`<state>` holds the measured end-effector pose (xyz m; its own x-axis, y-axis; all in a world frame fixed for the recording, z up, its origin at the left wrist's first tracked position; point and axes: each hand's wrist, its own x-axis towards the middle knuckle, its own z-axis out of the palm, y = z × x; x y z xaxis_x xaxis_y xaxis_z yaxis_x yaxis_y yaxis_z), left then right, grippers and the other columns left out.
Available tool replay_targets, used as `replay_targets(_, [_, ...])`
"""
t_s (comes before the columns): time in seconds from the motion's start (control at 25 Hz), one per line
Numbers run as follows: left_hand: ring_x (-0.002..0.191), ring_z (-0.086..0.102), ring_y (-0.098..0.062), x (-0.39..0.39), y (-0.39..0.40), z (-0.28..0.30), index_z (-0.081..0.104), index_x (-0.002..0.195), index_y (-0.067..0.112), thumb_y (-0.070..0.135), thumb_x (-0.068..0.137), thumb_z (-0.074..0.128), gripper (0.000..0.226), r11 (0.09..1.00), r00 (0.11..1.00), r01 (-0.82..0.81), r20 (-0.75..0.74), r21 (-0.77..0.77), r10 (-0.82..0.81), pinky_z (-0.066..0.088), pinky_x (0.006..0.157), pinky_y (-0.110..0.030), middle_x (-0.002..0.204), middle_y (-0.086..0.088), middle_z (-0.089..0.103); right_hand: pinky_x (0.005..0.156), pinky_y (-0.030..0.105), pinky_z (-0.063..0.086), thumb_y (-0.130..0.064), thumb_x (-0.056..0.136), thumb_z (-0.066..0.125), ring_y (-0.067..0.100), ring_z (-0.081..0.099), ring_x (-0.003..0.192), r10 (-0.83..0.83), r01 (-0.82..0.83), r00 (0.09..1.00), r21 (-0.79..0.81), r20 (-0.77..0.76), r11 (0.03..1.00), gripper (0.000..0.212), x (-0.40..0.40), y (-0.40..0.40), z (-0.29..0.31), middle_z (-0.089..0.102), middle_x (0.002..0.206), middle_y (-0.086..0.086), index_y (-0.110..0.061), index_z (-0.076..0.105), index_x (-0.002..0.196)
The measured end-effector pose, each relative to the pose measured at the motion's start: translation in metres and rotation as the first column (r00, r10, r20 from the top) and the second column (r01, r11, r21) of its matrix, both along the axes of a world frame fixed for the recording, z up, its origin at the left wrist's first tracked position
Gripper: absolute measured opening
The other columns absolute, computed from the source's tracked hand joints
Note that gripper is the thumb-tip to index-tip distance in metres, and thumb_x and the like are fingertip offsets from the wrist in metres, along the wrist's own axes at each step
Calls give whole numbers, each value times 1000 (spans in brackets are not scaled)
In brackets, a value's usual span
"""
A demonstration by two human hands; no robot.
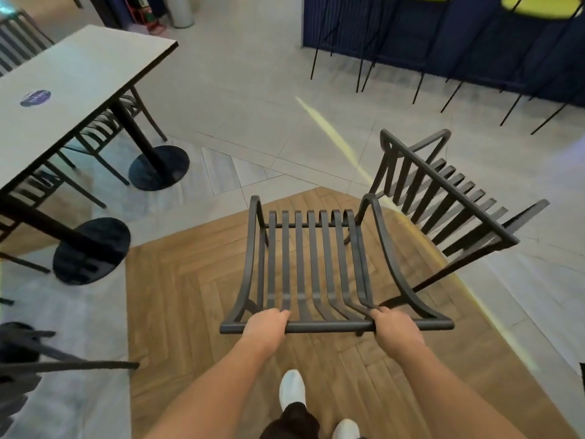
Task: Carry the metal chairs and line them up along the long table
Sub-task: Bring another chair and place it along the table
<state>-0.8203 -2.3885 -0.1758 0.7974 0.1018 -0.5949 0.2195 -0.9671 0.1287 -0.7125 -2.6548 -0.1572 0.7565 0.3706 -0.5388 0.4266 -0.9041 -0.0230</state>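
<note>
The metal chair (313, 264) we are holding hangs straight ahead of us, its top rail running left to right across our front and its slatted seat stretching away from us. Our left hand (267, 324) wraps the rail left of its middle, fingers curled over the bar; our right hand (395, 326) grips the same rail right of its middle, fingers curled likewise. Both hands sit about evenly on the bar, so neither is nearer.

Taking the long table (72, 87) as our landmark: the chair lies to its right and nearer to us, well apart from it. We judge the coming move as a swing leftward and forward toward the table's near long edge, turning the chair so its seat faces the tabletop.

Chairs already sit tucked under the table, beside its two round black bases (91, 248). A second metal chair (443, 198) stands on the far side of ours from the table, just beside our chair's right arm; we cannot tell whether they touch.

The floor under us is wood-patterned, changing to pale tile toward the table. It looks flat, with open room between us and the table.
</note>
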Motion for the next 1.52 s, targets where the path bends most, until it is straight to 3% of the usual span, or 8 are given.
replay_targets(0.2, [112, 64, -31, 3, -1, -5, 60, 123, 18, 10, 100, 48, 27, 999, 999, -8, -46, 51, 10, 52, 91, -44, 122, -8, 66, 97, 35, 51, -18, 100, 56, 21, 61, 114, 95, -94, 995, -48, 7, 994, 28, 9, 1, -10, 63, 122, 0, -22, 58, 127])
replay_targets(0.4, [107, 66, -28, 11, -4, -8, 63, 121, 21, 10, 101, 49, 28, 991, 997, -79, 12, 109, 79, 54, 90, -44, 117, -5, 69, 93, 33, 52, -16, 100, 54, 21, 63, 108, 181, -182, 983, -24, -36, 983, 23, 31, 1, -13, 64, 117, 0, -22, 60, 121])
replay_targets(0.72, [108, 66, -28, 20, -44, -7, 64, 126, 26, 11, 100, 48, 34, 934, 943, -329, -9, 137, 333, 53, 91, -43, 118, -3, 70, 92, 36, 52, -14, 100, 54, 22, 65, 105, 388, -391, 918, -21, -79, 920, 19, 102, 4, -4, 66, 115, 2, -20, 63, 116])
replay_targets(1.16, [117, 63, -28, -13, -69, 6, 63, 133, 28, 7, 99, 46, 43, 722, 734, -668, -2, 179, 680, 51, 97, -42, 126, -3, 68, 92, 37, 53, -15, 102, 51, 23, 67, 106, 705, -708, 704, 2, -86, 706, 20, 137, 75, -1, 69, 113, 3, -18, 65, 115])
replay_targets(1.52, [120, 62, -27, -12, -58, 11, 59, 138, 24, 2, 99, 43, 47, 591, 597, -784, -27, 190, 801, 51, 100, -40, 130, -4, 66, 93, 38, 53, -9, 100, 52, 26, 65, 110, 853, -859, 510, -24, -107, 511, 23, 153, 138, -5, 68, 116, 6, -15, 65, 118])
